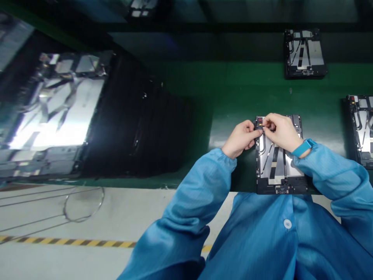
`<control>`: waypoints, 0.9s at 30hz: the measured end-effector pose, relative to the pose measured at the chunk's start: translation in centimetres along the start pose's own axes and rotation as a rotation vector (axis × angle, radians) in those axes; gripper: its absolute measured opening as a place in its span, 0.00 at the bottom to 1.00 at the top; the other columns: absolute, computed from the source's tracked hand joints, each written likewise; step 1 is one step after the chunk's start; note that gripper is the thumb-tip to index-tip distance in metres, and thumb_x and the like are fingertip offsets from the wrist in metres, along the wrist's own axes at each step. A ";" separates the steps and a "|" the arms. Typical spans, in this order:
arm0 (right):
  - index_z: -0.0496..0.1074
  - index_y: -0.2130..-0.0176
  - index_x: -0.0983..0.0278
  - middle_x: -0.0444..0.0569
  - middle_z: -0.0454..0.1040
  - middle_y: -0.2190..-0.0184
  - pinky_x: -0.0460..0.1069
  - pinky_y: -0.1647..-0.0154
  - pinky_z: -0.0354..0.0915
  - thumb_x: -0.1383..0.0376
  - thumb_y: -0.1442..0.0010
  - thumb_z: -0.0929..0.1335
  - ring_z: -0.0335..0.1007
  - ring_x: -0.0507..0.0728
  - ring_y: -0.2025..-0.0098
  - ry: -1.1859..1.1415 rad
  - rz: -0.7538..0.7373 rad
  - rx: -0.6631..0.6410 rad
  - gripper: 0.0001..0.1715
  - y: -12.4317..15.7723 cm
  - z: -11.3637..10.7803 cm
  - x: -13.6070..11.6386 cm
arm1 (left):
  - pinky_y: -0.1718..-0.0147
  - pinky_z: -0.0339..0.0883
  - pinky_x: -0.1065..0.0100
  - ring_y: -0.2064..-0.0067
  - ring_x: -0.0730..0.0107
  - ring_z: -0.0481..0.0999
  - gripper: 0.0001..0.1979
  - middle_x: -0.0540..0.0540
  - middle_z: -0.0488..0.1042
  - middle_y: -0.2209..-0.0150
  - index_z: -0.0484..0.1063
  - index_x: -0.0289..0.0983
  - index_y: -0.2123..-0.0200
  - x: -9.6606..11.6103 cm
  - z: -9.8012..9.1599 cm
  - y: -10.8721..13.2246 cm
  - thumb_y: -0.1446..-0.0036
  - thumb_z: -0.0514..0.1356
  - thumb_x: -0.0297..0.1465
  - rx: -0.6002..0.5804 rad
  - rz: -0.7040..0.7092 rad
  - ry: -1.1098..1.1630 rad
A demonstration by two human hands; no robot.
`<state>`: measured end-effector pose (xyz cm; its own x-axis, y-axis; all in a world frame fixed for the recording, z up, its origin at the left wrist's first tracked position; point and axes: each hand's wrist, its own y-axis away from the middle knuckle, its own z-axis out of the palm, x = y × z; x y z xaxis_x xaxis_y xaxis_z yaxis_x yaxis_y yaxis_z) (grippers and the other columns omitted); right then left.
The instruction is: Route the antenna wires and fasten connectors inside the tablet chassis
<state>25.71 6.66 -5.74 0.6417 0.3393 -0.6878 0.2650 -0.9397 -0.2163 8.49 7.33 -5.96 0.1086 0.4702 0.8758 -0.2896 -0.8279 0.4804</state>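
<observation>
"What's down and left of the fingers [264, 125]?"
"Grey polished floor [87, 210], crossed by a yellow-and-black hazard stripe [70, 242]."
"And beyond them?"
"A glossy green conveyor belt [247, 77]."

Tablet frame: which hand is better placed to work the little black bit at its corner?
Probably the right hand: it lies over the frame, fingertips at the black bit by the corner. The left hand touches there too, but sits off the frame's side, above the green bench.

A stretch of green conveyor belt [201, 128] separates the left hand [241, 139] from a black mat [131, 116]; another tablet frame [359, 128] sits near the right hand [282, 132].
</observation>
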 end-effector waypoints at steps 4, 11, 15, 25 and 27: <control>0.73 0.62 0.61 0.53 0.76 0.56 0.59 0.46 0.66 0.70 0.40 0.66 0.70 0.62 0.51 0.135 -0.016 0.208 0.07 1.2 -0.9 -0.4 | 0.88 0.43 0.78 0.89 0.80 0.56 0.17 0.63 0.56 0.87 0.54 0.42 0.71 0.4 0.6 -0.3 0.40 0.63 0.24 0.038 -0.025 0.019; 0.62 0.34 0.60 0.61 0.58 0.29 0.72 0.27 0.53 0.55 0.38 0.70 0.51 0.71 0.26 0.077 0.310 0.325 0.37 8.7 -2.8 1.2 | 0.74 0.67 0.70 0.74 0.70 0.73 0.09 0.53 0.69 0.75 0.69 0.39 0.63 -1.6 -0.7 2.6 0.39 0.64 0.38 0.119 0.171 -0.417; 0.53 0.27 0.56 0.56 0.54 0.25 0.67 0.24 0.52 0.52 0.34 0.69 0.52 0.66 0.24 -0.219 0.384 0.255 0.43 12.3 -2.0 1.4 | 0.38 0.66 0.47 0.41 0.47 0.73 0.27 0.35 0.74 0.47 0.73 0.36 0.41 -4.3 0.3 5.4 0.40 0.64 0.41 0.168 0.371 -0.632; 0.71 0.39 0.55 0.59 0.76 0.39 0.63 0.40 0.74 0.49 0.33 0.68 0.78 0.65 0.41 -0.659 0.238 0.294 0.27 7.5 -1.2 1.9 | 0.33 0.65 0.52 0.33 0.49 0.70 0.37 0.38 0.68 0.31 0.62 0.42 0.29 3.9 -5.8 10.4 0.40 0.66 0.35 0.223 0.531 -0.296; 0.76 0.49 0.57 0.57 0.83 0.55 0.60 0.49 0.79 0.47 0.39 0.74 0.83 0.63 0.55 -0.571 0.262 0.285 0.25 6.0 -1.7 3.7 | 0.43 0.75 0.54 0.44 0.52 0.79 0.37 0.40 0.79 0.43 0.67 0.42 0.33 8.3 -10.3 12.6 0.45 0.70 0.33 0.362 0.462 -0.322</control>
<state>30.88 2.31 -8.38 0.1587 0.0967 -0.9826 -0.0967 -0.9889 -0.1130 -4.02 3.98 6.89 0.3448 -0.0256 0.9383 -0.0435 -0.9990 -0.0112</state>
